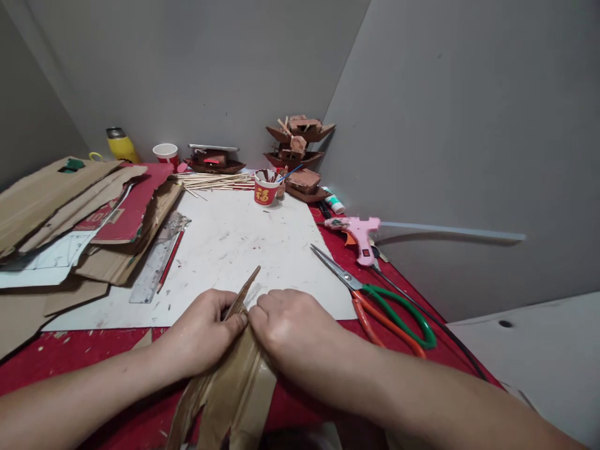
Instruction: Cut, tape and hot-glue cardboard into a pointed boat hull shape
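A piece of torn brown cardboard (234, 387) hangs over the table's front edge, its narrow end pointing up between the hands. My left hand (206, 328) is closed on it, thumb on top near the tip. My right hand (290, 328) is closed against the cardboard's right side, its fingertips curled under and partly hidden. The two hands almost touch. Ahead of them lies a white sheet (234, 231) strewn with small scraps.
Scissors (351, 281) and a pink glue gun (359, 234) lie at the right. Stacked cardboard (51, 200), a ruler (154, 262) and a red pencil (171, 259) are at the left. Sticks (210, 181), a paint cup (266, 190) and model boats (300, 147) stand behind.
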The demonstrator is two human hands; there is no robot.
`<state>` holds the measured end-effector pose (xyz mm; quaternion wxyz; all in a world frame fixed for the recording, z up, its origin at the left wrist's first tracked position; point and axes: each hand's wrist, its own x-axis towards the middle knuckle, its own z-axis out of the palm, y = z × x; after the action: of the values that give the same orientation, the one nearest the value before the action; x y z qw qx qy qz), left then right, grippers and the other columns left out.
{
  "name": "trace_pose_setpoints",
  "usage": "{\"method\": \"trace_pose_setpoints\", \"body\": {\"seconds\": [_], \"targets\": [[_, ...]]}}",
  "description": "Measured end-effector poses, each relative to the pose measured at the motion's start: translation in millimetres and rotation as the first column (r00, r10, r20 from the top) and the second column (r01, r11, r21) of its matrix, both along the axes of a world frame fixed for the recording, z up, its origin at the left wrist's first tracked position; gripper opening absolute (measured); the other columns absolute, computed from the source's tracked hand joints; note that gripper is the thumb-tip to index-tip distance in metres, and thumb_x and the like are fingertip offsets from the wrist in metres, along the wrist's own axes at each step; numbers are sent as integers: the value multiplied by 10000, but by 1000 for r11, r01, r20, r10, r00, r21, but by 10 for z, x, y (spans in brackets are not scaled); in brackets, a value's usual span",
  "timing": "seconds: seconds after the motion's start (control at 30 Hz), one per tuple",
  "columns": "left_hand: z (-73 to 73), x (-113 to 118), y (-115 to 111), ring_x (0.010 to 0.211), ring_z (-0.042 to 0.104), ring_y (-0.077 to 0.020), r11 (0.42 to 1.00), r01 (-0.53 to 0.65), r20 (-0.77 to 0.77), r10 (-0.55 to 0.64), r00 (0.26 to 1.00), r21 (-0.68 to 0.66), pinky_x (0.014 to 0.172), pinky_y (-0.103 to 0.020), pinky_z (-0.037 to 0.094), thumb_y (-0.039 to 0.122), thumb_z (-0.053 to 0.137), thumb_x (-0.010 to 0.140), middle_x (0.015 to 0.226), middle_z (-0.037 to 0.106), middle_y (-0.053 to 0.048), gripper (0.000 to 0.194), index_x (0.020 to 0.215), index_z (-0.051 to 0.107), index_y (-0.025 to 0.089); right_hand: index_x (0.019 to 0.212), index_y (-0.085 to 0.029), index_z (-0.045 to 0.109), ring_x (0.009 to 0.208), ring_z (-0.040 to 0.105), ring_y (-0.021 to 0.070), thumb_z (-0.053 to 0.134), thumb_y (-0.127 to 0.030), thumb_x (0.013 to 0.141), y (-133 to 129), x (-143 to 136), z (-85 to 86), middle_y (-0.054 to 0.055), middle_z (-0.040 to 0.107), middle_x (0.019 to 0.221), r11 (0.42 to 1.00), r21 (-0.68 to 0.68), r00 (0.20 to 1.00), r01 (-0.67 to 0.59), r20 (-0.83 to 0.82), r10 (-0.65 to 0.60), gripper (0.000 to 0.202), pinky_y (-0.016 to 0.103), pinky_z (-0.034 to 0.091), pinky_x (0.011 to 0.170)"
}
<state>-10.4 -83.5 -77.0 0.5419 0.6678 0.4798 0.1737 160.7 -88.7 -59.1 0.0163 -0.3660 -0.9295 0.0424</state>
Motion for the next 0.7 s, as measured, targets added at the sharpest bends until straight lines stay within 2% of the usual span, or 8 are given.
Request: {"method": "trace_pose_setpoints", "body": {"seconds": [0.07, 0.17, 0.27, 0.37, 0.5, 0.6, 0.7], "targets": [[-7, -9, 4, 682, 466, -150, 998, 31, 77, -27, 997, -49, 610, -242, 363, 256, 506, 806, 715, 570, 6, 166, 740, 608, 145, 768, -127, 655, 628, 544, 149, 526, -140, 862, 69, 57, 25, 59, 654, 713, 990, -141, 994, -3, -107, -12, 160, 262, 357, 589], [-8, -13, -1, 688, 479, -143, 990, 81, 174, -60, 983, -116, 639, -243, 375, 302, 514, 845, 754, 602, 8, 209, 838, 655, 147, 691, -142, 624, 550, 471, 91, 534, -186, 875, 231, 188, 93, -23, 552, 589, 907, -419, 976, -36, -208, -57, 209, 208, 314, 524], [4, -2, -17, 674, 477, -139, 987, 92, 188, -66, 980, -129, 636, -241, 373, 311, 513, 856, 726, 601, 14, 233, 839, 679, 148, 703, -131, 638, 548, 455, 80, 539, -189, 878, 322, 262, 145, -32, 543, 583, 870, -488, 971, -63, -231, -59, 209, 203, 294, 517], [12, 15, -30, 659, 479, -145, 990, 63, 167, -41, 985, -129, 611, -239, 372, 313, 515, 846, 700, 597, 13, 241, 848, 689, 148, 754, -129, 668, 581, 488, 90, 531, -189, 887, 299, 250, 158, -4, 612, 639, 884, -460, 976, -79, -217, -26, 200, 209, 314, 549], [-15, 27, -31, 661, 478, -156, 999, 20, 83, -16, 996, -48, 610, -243, 381, 339, 516, 834, 681, 577, 6, 251, 770, 662, 145, 785, -137, 672, 654, 565, 135, 528, -192, 877, 168, 157, 89, 61, 696, 757, 960, -278, 992, 2, -122, -38, 180, 241, 349, 609], [-37, 25, -29, 625, 420, -140, 1000, -16, 38, 16, 999, -23, 548, -226, 350, 354, 514, 819, 635, 505, 17, 269, 652, 586, 155, 751, -131, 651, 634, 577, 155, 525, -144, 848, 87, 78, 5, 74, 694, 742, 988, -155, 997, 15, -71, -26, 160, 272, 333, 592], [-35, 22, -36, 617, 396, -135, 998, -56, 65, 58, 996, -42, 522, -222, 339, 360, 516, 807, 634, 470, 17, 266, 637, 552, 159, 763, -117, 653, 636, 572, 166, 526, -114, 834, 92, 58, -23, 86, 687, 740, 996, -83, 997, 17, -70, -23, 145, 288, 321, 589]]}}
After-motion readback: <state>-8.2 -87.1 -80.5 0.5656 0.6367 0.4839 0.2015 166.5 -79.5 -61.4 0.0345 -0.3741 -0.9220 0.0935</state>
